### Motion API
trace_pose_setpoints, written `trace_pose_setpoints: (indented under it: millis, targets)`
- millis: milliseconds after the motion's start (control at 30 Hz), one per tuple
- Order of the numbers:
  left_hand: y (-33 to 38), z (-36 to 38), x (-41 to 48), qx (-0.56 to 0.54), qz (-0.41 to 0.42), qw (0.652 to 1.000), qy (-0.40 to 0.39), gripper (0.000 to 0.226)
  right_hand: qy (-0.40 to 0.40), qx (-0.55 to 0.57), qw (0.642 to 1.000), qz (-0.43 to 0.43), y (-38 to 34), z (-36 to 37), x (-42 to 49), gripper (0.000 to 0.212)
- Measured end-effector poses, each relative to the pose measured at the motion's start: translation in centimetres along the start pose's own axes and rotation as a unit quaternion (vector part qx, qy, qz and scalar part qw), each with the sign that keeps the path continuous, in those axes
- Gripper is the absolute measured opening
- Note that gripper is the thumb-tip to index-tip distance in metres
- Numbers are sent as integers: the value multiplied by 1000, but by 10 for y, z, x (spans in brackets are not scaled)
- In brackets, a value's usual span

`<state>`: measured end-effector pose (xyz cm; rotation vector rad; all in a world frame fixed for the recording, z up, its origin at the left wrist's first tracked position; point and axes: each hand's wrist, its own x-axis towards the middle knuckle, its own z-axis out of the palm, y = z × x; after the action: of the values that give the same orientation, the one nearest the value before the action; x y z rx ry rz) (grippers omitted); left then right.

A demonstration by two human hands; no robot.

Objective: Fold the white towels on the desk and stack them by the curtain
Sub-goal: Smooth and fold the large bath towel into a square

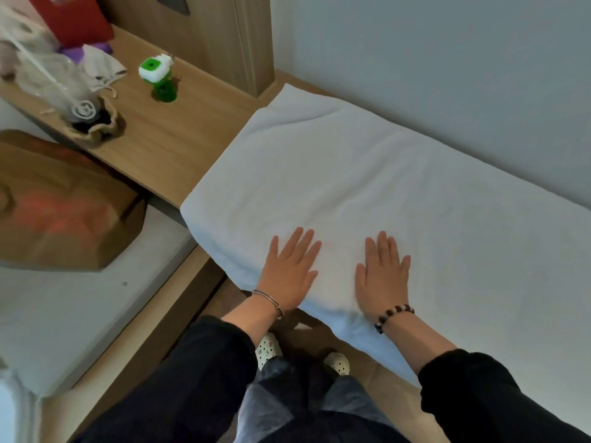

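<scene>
Left hand: your left hand (289, 273) lies flat, palm down, fingers straight and slightly spread, pressing on the near part of the white towel (351, 174).
Right hand: your right hand (382, 276) lies flat in the same way, just right of the left hand. The 2 hands are apart and neither one pinches any cloth.
Towel position: the white towel lies spread over the right part of the desk (166, 145), reaching from the far wall to the near edge and running out of view at the right.
Towel edges: the left edge is rounded and thick, and the near edge hangs slightly over the desk front beneath your wrists.
Towel surface: light creases run across the middle. I cannot tell the number of layers.
Wrists: a thin metal bangle (268, 302) sits on the left wrist and a beaded bracelet (395, 316) on the right. Both sleeves are dark.
Desk, far left: a green and white gadget (158, 75) stands upright, well apart from the towel.
Desk, left end: a clear plastic cup (84, 111) sits in a tan pouch, with a red bag (70, 17) behind it.
Left of desk: a brown paper bag (64, 199) rests on a white surface.
Floor: 2 white clogs (268, 350) show between your arms.
</scene>
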<state>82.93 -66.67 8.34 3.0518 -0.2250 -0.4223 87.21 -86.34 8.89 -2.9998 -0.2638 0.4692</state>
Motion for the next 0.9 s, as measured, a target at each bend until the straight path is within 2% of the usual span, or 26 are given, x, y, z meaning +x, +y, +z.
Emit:
trace_pose_setpoints:
  millis: [100,233,300,367,433,500,567,633,700,767,833,900]
  targets:
    - [-35,-4,1,-30,-146,989,17,57,4,-18,997,-80,-30,-11,19,58]
    - [-82,-5,-6,-69,-224,972,11,55,-33,-57,980,-187,-77,-18,47,57]
    - [-102,-5,-9,-61,-243,968,9,56,-60,-98,976,-184,-91,-16,57,56]
    - [-120,-5,-10,-72,-290,954,29,61,-67,-124,980,-141,-102,-15,64,57]
    - [-138,-5,-11,-156,-387,904,96,70,-64,-133,984,-102,-118,-19,72,60]
    - [-157,-3,-10,-307,-460,819,154,79,-50,-151,981,-115,-142,-27,83,60]
    - [-174,0,-7,-479,-454,735,154,80,-21,-155,970,-185,-171,-38,97,60]
    - [-187,5,-5,-565,-427,692,138,68,0,-129,954,-270,-204,-50,114,65]
    - [-201,10,-7,-592,-414,677,142,58,-8,-124,928,-350,-239,-62,133,70]
    - [-211,15,-8,-630,-392,657,131,56,-36,-173,893,-414,-269,-67,148,72]
    - [-219,17,-9,-663,-373,642,95,55,-63,-228,864,-445,-293,-70,160,68]
    - [-225,18,-10,-664,-361,652,56,55,-85,-260,847,-455,-309,-70,169,61]
